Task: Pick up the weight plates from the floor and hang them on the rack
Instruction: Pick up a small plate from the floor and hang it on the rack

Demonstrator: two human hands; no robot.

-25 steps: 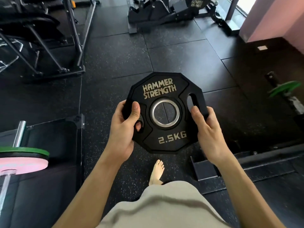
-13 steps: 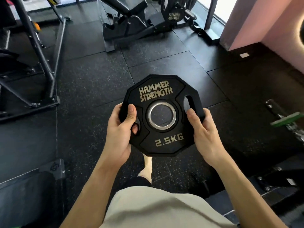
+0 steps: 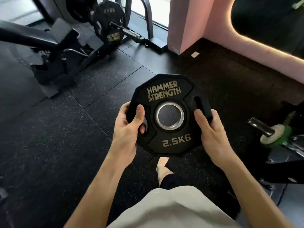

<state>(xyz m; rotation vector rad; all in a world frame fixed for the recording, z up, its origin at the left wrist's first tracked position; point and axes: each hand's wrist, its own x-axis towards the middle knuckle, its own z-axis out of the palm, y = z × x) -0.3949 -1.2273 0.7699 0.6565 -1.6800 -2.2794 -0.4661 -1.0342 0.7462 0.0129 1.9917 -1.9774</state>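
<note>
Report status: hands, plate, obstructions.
Left hand and right hand grip 2.5 kg plate, off floor. Rack peg ahead, not reached. Path unobstructed.

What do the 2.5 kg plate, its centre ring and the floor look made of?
Plate: matte black, likely a rubber or urethane coat; dull sheen, moulded raised lettering.
Centre ring: bright, polished metal by its shine, probably steel.
Floor: black rubber tiles, judging by white flecks and visible seams.

The 2.5 kg weight plate [image 3: 169, 116] sits centre, above the floor, left hand [image 3: 127, 129] on its left edge, right hand [image 3: 212, 132] on its right. Behind and left of the plate stands a bench [image 3: 32, 37]; a loaded plate [image 3: 109, 24] hangs further back. Right of the plate, a barbell end [image 3: 269, 132]. Below it, a bare foot [image 3: 162, 168].
</note>
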